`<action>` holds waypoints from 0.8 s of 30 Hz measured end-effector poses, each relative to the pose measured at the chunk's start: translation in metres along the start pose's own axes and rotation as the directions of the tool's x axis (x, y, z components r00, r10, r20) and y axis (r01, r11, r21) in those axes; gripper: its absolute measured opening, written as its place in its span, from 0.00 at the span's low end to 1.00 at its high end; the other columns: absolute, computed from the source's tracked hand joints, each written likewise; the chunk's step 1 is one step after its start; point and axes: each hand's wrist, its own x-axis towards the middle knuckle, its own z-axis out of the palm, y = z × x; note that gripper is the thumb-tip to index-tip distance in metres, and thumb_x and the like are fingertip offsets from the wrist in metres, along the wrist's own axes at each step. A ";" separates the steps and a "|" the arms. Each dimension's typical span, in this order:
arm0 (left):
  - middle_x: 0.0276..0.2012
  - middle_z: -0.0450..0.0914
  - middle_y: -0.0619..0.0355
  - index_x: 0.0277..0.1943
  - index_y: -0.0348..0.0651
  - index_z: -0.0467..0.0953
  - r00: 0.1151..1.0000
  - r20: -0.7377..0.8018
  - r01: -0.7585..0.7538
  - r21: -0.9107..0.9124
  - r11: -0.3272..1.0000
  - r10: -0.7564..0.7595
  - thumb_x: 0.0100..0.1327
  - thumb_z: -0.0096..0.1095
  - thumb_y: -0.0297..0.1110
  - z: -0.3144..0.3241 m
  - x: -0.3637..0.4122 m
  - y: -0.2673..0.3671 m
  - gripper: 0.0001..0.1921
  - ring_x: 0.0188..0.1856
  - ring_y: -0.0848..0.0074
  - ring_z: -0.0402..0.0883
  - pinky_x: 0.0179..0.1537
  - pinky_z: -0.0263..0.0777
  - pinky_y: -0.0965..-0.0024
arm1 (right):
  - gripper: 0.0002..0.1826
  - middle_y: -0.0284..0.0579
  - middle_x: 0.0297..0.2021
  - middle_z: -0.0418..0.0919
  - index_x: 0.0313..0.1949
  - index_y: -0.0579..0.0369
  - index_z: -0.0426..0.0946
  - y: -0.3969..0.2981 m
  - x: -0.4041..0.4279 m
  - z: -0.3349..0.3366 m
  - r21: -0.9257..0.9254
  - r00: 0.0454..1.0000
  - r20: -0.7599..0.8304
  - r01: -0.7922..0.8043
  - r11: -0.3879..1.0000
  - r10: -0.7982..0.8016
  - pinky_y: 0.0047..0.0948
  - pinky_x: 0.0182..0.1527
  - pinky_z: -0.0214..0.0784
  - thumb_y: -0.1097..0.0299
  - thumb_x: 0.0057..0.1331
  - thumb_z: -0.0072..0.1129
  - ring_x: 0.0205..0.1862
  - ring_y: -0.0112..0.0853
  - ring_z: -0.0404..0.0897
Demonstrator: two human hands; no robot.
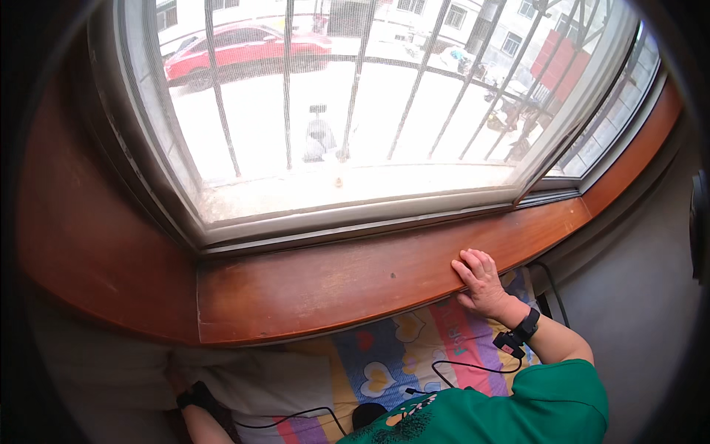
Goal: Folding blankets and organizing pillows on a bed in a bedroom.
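My right hand [480, 283] is on the front edge of a varnished wooden windowsill [333, 288]. Its fingers lie bent on top of the wood, and the thumb sits below the edge. At the lower left, my left hand [176, 380] is in shadow beside a pale grey cloth [277, 377]; its fingers do not show clearly. Beyond the sill stands a window with a pale frame [360, 213] and a mesh screen. Below the sill lies a patterned bedspread [377, 355] with hearts and coloured stripes.
Metal bars [287, 100] cross the view outside the glass, with a red car [244, 50] beyond. A black cable [477, 366] runs from the wristband [521, 333] on my right arm. Another cable [288, 415] lies by my left arm. A grey wall [627, 311] rises at right.
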 end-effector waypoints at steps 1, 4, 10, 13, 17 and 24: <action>0.57 0.56 0.56 0.59 0.44 0.51 0.936 0.077 0.148 0.801 0.580 -0.345 0.57 0.43 0.36 -0.007 0.001 0.004 0.26 0.56 0.70 0.57 0.54 0.52 0.68 | 0.37 0.49 0.48 0.57 0.49 0.51 0.59 0.003 -0.001 -0.002 -0.001 1.000 0.000 -0.003 1.000 0.003 0.44 0.52 0.47 0.64 0.36 0.58 0.51 0.44 0.56; 0.57 0.54 0.55 0.58 0.44 0.51 0.732 -0.380 0.084 0.874 -0.479 -0.566 0.56 0.44 0.36 -0.016 0.002 0.024 0.27 0.57 0.68 0.54 0.55 0.50 0.67 | 0.38 0.48 0.48 0.57 0.49 0.51 0.59 0.004 -0.002 0.005 -0.001 1.000 0.020 0.002 1.000 -0.002 0.44 0.52 0.48 0.65 0.34 0.59 0.51 0.45 0.56; 0.55 0.56 0.54 0.56 0.43 0.53 0.898 -0.382 0.237 0.838 -0.492 -0.218 0.56 0.45 0.36 -0.051 0.092 0.156 0.25 0.55 0.68 0.56 0.53 0.51 0.66 | 0.37 0.49 0.50 0.57 0.51 0.54 0.58 0.005 0.000 -0.004 -0.018 0.999 -0.002 -0.047 0.999 0.047 0.42 0.54 0.46 0.72 0.34 0.55 0.53 0.46 0.55; 0.53 0.57 0.54 0.55 0.43 0.54 0.924 -0.375 0.284 0.796 -0.534 -0.068 0.56 0.45 0.36 -0.040 0.171 0.239 0.24 0.54 0.68 0.57 0.52 0.52 0.66 | 0.37 0.50 0.52 0.55 0.52 0.54 0.56 0.008 -0.002 0.009 -0.012 1.000 0.011 -0.004 1.000 0.004 0.41 0.55 0.45 0.75 0.37 0.53 0.55 0.46 0.53; 0.52 0.59 0.53 0.54 0.42 0.55 0.909 -0.415 0.332 0.758 -0.562 -0.024 0.56 0.45 0.35 -0.051 0.185 0.291 0.22 0.53 0.68 0.58 0.51 0.53 0.66 | 0.35 0.51 0.54 0.54 0.53 0.55 0.55 -0.004 0.000 0.021 -0.007 0.999 0.044 0.012 1.000 -0.012 0.41 0.56 0.44 0.75 0.41 0.51 0.56 0.46 0.52; 0.49 0.61 0.52 0.51 0.40 0.57 0.857 -0.399 0.254 0.878 -0.406 -0.326 0.56 0.45 0.35 -0.060 0.057 0.149 0.20 0.50 0.67 0.61 0.49 0.55 0.66 | 0.36 0.50 0.51 0.56 0.50 0.54 0.59 0.008 -0.005 0.003 0.011 0.997 0.052 -0.064 0.998 0.063 0.41 0.55 0.46 0.75 0.35 0.54 0.55 0.46 0.53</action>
